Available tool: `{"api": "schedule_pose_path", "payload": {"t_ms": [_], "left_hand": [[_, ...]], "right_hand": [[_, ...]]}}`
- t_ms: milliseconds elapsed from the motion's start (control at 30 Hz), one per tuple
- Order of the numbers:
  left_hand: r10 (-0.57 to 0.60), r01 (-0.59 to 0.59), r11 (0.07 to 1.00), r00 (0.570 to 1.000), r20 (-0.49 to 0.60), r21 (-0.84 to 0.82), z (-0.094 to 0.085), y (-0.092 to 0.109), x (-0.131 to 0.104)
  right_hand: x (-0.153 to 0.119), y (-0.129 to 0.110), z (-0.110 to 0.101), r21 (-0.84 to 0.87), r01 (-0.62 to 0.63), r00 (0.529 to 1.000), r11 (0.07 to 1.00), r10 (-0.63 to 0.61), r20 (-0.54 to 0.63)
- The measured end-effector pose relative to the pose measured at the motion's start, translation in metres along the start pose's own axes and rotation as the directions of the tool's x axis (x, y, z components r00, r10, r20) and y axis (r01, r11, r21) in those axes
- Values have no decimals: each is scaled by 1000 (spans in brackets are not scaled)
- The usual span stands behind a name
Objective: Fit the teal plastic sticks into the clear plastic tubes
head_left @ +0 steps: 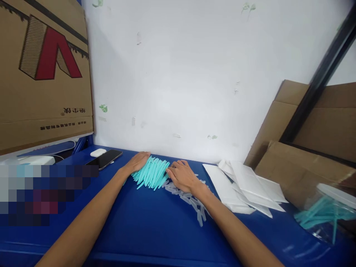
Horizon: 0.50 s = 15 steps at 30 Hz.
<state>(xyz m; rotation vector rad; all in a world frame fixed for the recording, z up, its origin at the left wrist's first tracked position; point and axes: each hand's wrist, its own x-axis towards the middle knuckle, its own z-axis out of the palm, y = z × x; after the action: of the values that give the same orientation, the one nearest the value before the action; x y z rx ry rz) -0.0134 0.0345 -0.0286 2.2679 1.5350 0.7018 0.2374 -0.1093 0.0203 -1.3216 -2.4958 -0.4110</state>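
A pile of thin turquoise sticks [151, 173] lies on the blue table [144, 230], most of them roughly side by side. My left hand [138, 162] rests against the pile's left edge, its fingers stretched out and holding nothing. On the pile's right side my right hand [182, 175] has its fingers curled, the fingertips touching the sticks' edge; whether it grips any is too small to tell. Small translucent plastic pieces [185, 199] are scattered beneath and beside my right hand, partly hidden by it.
White paper envelopes [250, 185] lie at the right, beside cardboard [303, 170] and a clear jar [325, 215] of turquoise sticks. A phone [107, 158] and white case [98, 152] sit at the back left, below a large cardboard box [47, 96]. A white wall stands behind.
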Motion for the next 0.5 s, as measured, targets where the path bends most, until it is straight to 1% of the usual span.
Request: {"api": "schedule_pose_path", "payload": {"t_ms": [100, 300, 500], "left_hand": [[4, -4, 1000, 1000, -7, -2, -2, 4, -2], [6, -6, 1000, 1000, -12, 12, -4, 10, -7], [1, -1, 1000, 1000, -4, 17, -4, 11, -7]], "right_hand": [[0, 2, -2, 14, -31, 999, 999, 31, -8], [0, 3, -4, 66, -35, 999, 997, 33, 28], [0, 1, -6, 46, -31, 999, 998, 29, 39]]}}
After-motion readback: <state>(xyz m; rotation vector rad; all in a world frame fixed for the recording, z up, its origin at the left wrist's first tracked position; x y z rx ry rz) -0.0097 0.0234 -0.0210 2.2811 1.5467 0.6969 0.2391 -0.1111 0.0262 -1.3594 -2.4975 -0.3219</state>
